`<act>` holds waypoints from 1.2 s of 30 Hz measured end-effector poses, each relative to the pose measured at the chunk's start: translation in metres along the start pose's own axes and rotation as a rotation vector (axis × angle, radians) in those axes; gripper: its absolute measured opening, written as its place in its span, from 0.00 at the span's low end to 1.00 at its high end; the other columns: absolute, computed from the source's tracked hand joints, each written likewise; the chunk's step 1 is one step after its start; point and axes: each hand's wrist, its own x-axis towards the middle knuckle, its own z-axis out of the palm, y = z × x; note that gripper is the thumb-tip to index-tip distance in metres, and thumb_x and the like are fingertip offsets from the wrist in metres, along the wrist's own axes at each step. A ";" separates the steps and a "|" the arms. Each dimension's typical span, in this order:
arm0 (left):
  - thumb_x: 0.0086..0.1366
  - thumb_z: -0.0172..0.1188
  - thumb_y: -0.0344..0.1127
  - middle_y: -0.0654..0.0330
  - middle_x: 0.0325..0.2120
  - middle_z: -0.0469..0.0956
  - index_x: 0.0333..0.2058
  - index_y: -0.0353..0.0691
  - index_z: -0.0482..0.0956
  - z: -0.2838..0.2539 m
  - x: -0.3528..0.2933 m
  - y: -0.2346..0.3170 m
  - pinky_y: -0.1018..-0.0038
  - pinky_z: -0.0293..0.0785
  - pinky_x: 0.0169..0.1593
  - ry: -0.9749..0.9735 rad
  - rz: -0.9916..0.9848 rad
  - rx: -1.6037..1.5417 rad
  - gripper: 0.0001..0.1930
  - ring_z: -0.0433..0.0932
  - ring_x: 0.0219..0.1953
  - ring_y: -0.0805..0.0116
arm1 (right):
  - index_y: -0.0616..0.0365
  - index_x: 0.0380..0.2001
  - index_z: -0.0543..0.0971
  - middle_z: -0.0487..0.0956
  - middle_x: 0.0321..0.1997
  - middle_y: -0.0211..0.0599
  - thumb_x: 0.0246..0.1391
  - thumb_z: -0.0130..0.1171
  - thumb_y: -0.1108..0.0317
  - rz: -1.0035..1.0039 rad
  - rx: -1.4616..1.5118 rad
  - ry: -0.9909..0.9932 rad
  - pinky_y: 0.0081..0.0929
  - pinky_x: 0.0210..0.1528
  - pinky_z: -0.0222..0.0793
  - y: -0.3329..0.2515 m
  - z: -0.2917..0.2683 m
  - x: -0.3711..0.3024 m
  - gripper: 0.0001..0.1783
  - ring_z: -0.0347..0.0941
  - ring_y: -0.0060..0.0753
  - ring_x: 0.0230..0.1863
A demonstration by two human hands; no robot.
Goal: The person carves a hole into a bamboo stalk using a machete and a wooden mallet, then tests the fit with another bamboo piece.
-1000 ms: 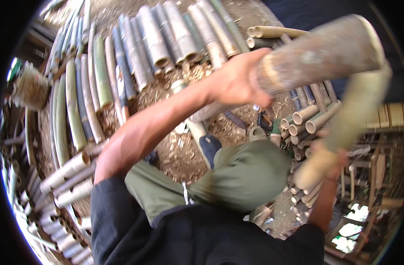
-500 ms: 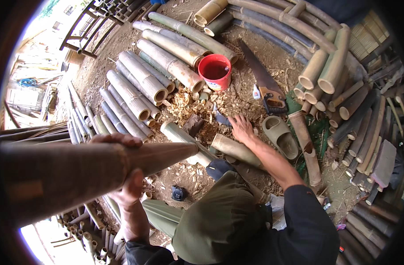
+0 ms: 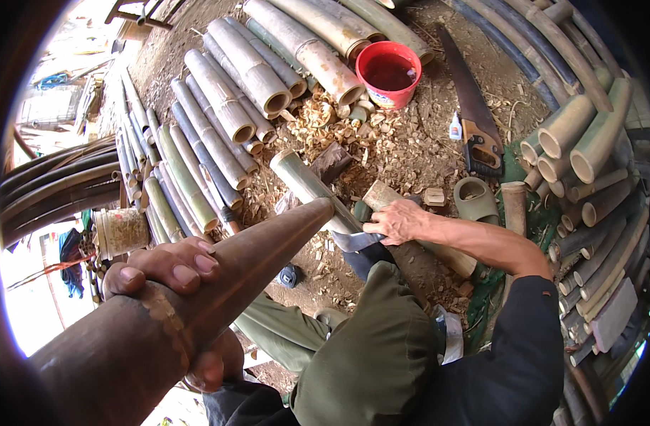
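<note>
My left hand (image 3: 170, 268) is wrapped round a thick brown bamboo pole (image 3: 247, 259), its fingers over the top and the thumb beneath. The pole runs from the lower left and narrows toward its far end. That end lies at a pale green bamboo length (image 3: 296, 174) on the ground; whether they touch I cannot tell. My right hand (image 3: 398, 221) grips a curved-bladed knife (image 3: 350, 242) near my knee, its grey blade pointing left and its handle mostly hidden in my fingers. A short bamboo piece (image 3: 449, 257) lies under my right forearm.
Rows of cut bamboo (image 3: 250, 71) lie at the far left. A red bucket (image 3: 389, 96) of dark liquid stands beyond the wood chips (image 3: 325, 117). Farther right are a handsaw (image 3: 470, 106), a small white bottle (image 3: 455, 128), a sandal (image 3: 475, 202) and stacked bamboo (image 3: 602, 142).
My right hand has picked the curved-bladed knife up off the ground and drawn it nearer to my knee. The pole in my left hand now slants more upward across the view, which has shifted.
</note>
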 end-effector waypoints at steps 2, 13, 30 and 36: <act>0.37 0.83 0.51 0.59 0.43 0.74 0.60 0.45 0.60 0.008 0.003 -0.002 0.60 0.68 0.53 0.053 -0.010 -0.032 0.53 0.76 0.45 0.59 | 0.41 0.45 0.73 0.76 0.30 0.33 0.49 0.66 0.46 0.042 -0.037 -0.055 0.28 0.20 0.72 0.005 0.012 0.013 0.23 0.77 0.30 0.26; 0.41 0.79 0.54 0.58 0.46 0.69 0.60 0.42 0.57 0.001 -0.004 -0.004 0.60 0.61 0.58 -0.005 0.016 -0.055 0.52 0.72 0.49 0.60 | 0.49 0.52 0.71 0.80 0.33 0.36 0.59 0.56 0.55 0.679 0.067 0.074 0.26 0.22 0.74 0.097 -0.034 -0.025 0.20 0.75 0.31 0.26; 0.48 0.68 0.42 0.51 0.46 0.66 0.60 0.34 0.55 0.003 0.001 -0.009 0.62 0.61 0.59 -0.041 0.119 -0.100 0.44 0.67 0.52 0.59 | 0.58 0.58 0.69 0.70 0.55 0.50 0.56 0.57 0.59 1.432 0.226 0.445 0.45 0.59 0.61 -0.234 0.115 -0.202 0.28 0.64 0.55 0.56; 0.51 0.65 0.36 0.50 0.48 0.66 0.61 0.32 0.54 0.010 -0.005 -0.018 0.59 0.63 0.59 0.124 0.068 -0.199 0.42 0.68 0.51 0.57 | 0.61 0.63 0.65 0.68 0.59 0.54 0.54 0.61 0.50 1.565 0.558 0.488 0.45 0.64 0.58 -0.355 0.221 -0.315 0.39 0.61 0.56 0.62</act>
